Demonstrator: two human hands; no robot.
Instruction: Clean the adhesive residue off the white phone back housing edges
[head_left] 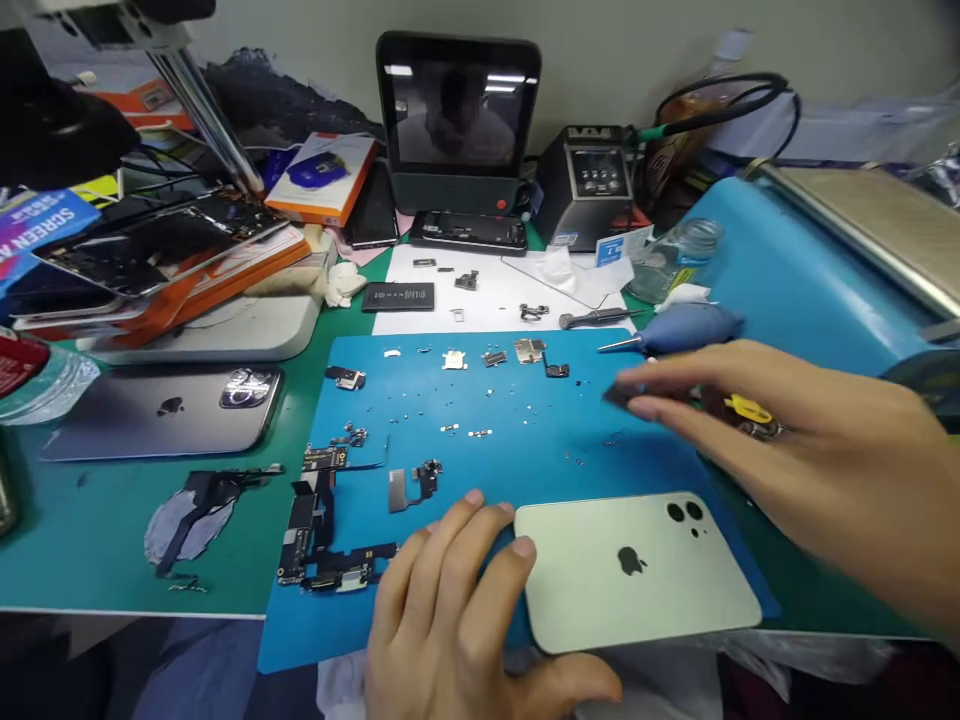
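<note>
My right hand (787, 450) pinches a small dark piece (618, 394) between thumb and finger, above the right side of the blue mat (517, 465). What the piece is cannot be made out. A pale green phone back (577, 570) with two camera lenses lies face down at the mat's front right. My left hand (465, 620) has its fingers apart and nothing in it, its fingertips at the phone's left edge. Several tiny screws and metal shields (529, 350) are spread over the mat. Flex cables and boards (322, 540) lie along its left side.
To the left lies a grey phone (165, 412) near stacked boxes. A battery (398, 297), screwdriver (596, 318), blue air blower (686, 327) and glass jar (675, 260) stand or lie behind the mat. At the back are a tablet-like screen (459, 110) and a black station (585, 190).
</note>
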